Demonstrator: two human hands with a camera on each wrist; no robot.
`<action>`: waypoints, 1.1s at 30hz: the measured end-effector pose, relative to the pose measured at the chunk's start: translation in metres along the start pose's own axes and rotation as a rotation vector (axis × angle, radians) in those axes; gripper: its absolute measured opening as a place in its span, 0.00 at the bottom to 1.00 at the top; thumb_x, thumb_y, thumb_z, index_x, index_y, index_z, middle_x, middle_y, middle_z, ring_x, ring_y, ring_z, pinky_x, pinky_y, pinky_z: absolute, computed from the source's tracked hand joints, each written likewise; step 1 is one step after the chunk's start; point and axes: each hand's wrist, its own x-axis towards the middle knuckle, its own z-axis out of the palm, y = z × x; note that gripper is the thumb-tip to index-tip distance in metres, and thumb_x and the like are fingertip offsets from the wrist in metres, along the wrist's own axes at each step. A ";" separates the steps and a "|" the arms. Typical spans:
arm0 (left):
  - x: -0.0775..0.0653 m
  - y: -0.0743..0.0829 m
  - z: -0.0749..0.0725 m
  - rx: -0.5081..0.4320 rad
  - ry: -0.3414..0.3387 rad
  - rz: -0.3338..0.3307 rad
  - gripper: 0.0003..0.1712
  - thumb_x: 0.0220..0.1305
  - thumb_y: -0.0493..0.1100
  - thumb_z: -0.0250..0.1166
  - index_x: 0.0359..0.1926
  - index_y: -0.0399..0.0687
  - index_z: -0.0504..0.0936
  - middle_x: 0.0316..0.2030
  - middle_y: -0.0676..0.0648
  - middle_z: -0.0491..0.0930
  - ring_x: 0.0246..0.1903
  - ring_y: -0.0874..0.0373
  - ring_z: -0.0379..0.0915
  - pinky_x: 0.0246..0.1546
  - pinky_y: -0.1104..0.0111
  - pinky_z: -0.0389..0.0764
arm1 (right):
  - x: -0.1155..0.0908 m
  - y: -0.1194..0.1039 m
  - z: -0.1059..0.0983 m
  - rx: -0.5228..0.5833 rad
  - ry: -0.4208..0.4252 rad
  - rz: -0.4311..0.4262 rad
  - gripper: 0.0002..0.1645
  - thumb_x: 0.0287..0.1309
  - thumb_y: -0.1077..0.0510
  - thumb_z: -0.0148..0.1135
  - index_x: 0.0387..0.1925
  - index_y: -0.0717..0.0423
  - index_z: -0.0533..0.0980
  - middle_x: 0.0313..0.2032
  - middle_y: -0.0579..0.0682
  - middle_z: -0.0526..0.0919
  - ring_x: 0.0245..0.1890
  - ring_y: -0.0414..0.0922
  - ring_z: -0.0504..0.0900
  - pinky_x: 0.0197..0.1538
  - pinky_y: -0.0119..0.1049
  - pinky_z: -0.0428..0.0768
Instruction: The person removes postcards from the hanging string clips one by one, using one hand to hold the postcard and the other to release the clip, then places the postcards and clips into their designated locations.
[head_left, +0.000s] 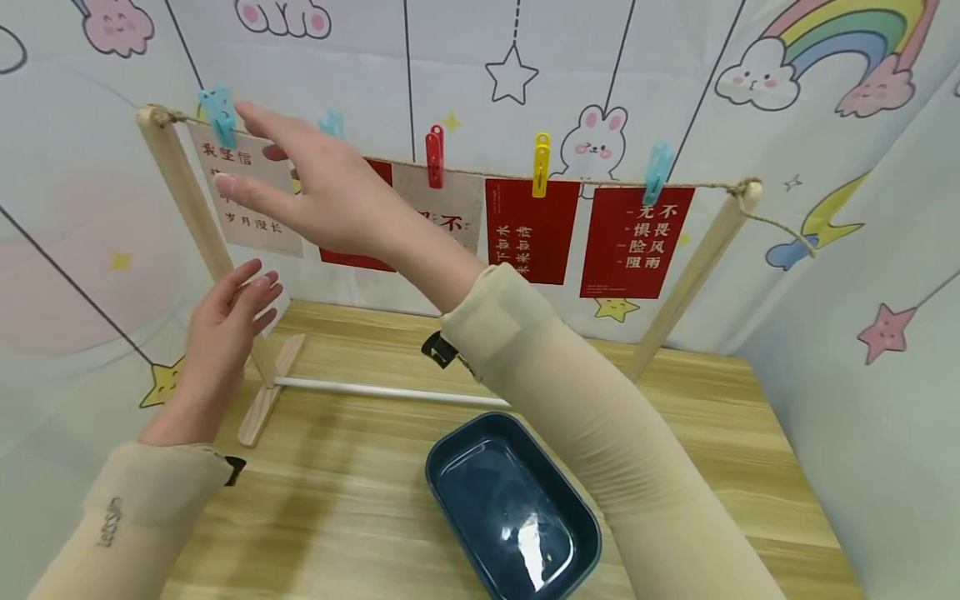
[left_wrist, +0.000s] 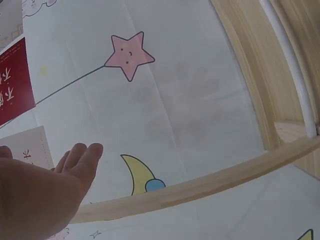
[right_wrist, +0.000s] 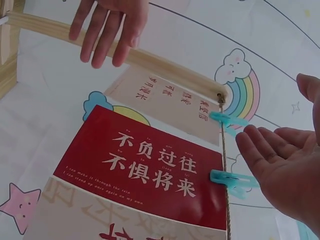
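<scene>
On my feeds, the right hand shows a loose grip holding nothing, fingertips near the blue clip. That clip pins the pale card to the cord. I read the left hand as relaxed, bare, lower down.

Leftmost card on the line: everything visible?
The leftmost card is pale, looks like paper, and bears rows of red Chinese characters. It hangs upright, looking flat, its top edge pinched by a light-blue clip to the twine, beside the wooden post. Whether it touches the neighbouring red card is unclear.
</scene>
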 end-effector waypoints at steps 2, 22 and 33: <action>0.001 -0.001 0.001 -0.120 -0.005 -0.021 0.28 0.71 0.51 0.54 0.67 0.50 0.58 0.61 0.44 0.63 0.60 0.53 0.61 0.58 0.64 0.64 | 0.004 -0.003 -0.001 0.012 0.007 -0.004 0.43 0.65 0.39 0.53 0.71 0.39 0.42 0.65 0.28 0.49 0.56 0.20 0.55 0.50 0.13 0.56; 0.016 -0.007 0.007 -0.604 -0.014 -0.216 0.29 0.69 0.53 0.56 0.64 0.51 0.58 0.63 0.47 0.60 0.63 0.55 0.55 0.61 0.63 0.59 | 0.051 -0.010 -0.011 -0.170 0.070 0.101 0.44 0.65 0.36 0.50 0.71 0.43 0.40 0.66 0.30 0.48 0.59 0.21 0.51 0.51 0.11 0.48; 0.023 -0.004 0.010 -0.778 0.026 -0.243 0.30 0.66 0.50 0.60 0.64 0.50 0.60 0.61 0.47 0.65 0.61 0.54 0.60 0.57 0.63 0.65 | 0.076 -0.019 -0.004 -0.264 0.000 0.201 0.47 0.64 0.31 0.46 0.70 0.43 0.35 0.67 0.29 0.42 0.62 0.22 0.40 0.55 0.14 0.38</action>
